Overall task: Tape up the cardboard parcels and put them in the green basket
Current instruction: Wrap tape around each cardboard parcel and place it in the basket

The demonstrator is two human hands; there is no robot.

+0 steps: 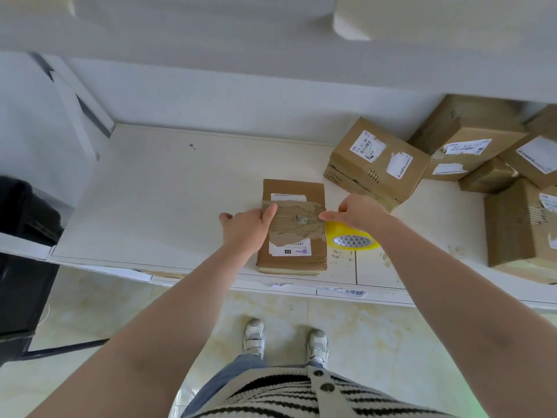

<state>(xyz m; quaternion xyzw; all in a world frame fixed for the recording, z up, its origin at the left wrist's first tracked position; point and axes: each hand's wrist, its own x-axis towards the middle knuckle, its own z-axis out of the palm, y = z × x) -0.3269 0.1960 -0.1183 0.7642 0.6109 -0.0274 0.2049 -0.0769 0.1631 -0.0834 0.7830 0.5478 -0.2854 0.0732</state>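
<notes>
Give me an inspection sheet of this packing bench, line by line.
Surface: white table, scuffed, with stains near its front edge.
Job's things: flat cardboard parcel near the front edge, a band of clear tape across its middle; yellow tape roll beside it on the right; pile of parcels at the far right. Green basket: not seen.
Clutter: nothing seen beyond torn labels on the boxes.
Grippers: left hand rests on the parcel's left edge, thumb pressing the tape; right hand at the parcel's right edge, above the roll; its grip is unclear.
Cables: nothing seen.
Surroundings: black bin at the left, tiled floor, white wall.
</notes>
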